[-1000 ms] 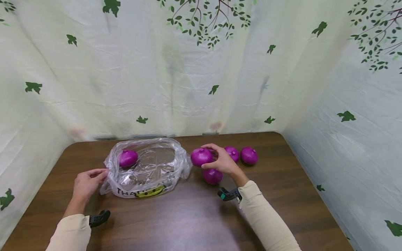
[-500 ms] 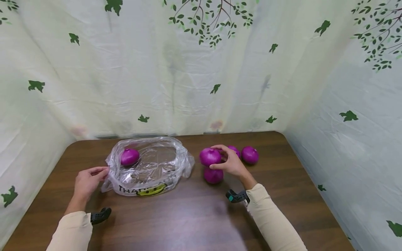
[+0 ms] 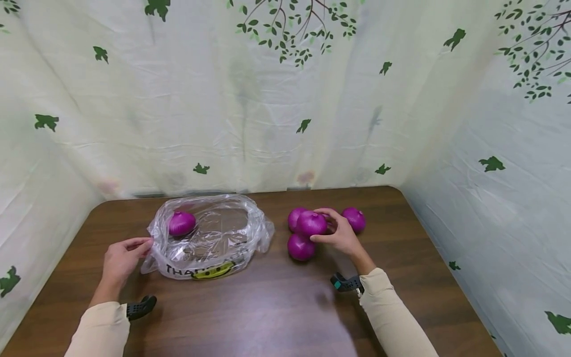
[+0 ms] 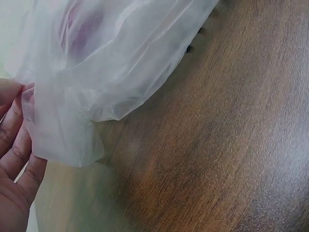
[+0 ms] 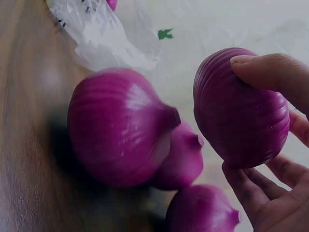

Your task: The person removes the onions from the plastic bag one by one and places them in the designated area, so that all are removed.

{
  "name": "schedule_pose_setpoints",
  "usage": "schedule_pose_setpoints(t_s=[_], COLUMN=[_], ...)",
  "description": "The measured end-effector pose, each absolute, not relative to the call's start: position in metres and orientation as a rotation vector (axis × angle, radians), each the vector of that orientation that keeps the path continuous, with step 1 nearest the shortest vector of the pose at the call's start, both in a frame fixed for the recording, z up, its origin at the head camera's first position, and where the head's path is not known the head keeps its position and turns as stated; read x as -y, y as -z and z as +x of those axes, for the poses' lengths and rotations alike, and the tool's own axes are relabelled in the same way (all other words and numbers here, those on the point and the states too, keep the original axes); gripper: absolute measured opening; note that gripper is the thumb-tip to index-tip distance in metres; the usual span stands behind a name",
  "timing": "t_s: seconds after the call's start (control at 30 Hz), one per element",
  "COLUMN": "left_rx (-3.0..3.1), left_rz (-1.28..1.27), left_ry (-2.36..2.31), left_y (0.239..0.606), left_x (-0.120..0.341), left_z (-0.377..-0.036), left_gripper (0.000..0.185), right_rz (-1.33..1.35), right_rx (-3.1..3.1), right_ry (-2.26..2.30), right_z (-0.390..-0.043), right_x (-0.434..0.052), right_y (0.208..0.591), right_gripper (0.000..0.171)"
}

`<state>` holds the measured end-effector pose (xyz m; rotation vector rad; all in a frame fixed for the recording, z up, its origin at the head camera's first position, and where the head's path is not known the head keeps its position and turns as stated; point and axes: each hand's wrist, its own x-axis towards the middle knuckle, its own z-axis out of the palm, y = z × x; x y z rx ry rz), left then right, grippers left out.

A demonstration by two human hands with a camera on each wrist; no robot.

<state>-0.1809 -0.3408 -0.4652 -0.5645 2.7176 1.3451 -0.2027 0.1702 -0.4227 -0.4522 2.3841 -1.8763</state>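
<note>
A clear plastic bag (image 3: 214,272) with a smiley print lies with its mouth spread on the table, one purple onion (image 3: 181,224) inside at its left. My left hand (image 3: 125,260) pinches the bag's left rim between thumb and fingers; the left wrist view shows the plastic film (image 4: 72,121) at the fingertips. To the right of the bag, my right hand (image 3: 342,237) grips another onion (image 3: 311,224), thumb on one side and fingers on the other. Below that onion sits a loose onion (image 3: 301,248), and a further onion (image 3: 295,216) is partly hidden behind it.
Beyond my right hand an onion (image 3: 354,219) rests near the far right of the brown wooden table (image 3: 250,317). Several onions cluster beside the held one in the right wrist view, including a large near onion (image 5: 118,128). A leaf-patterned white curtain (image 3: 250,109) surrounds the table's far sides.
My right hand has moved rightward, away from the bag, with the onion in its grip. An onion behind it has come into sight. The left hand keeps its pinch on the bag.
</note>
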Motion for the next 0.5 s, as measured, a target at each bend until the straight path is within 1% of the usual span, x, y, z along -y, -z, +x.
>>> schedule_pose_setpoints(t_s=[0.5], left_rx=[-2.715], left_rz=[-0.542], left_ry=[-1.352], left_y=[0.468], left_x=[0.342], left_z=[-0.182], left_gripper=[0.061], right_rz=[-0.413], right_rx=[-2.415], right_ry=[1.922], right_z=[-0.191], right_x=[-0.191], right_y=[0.446], right_gripper=[0.062])
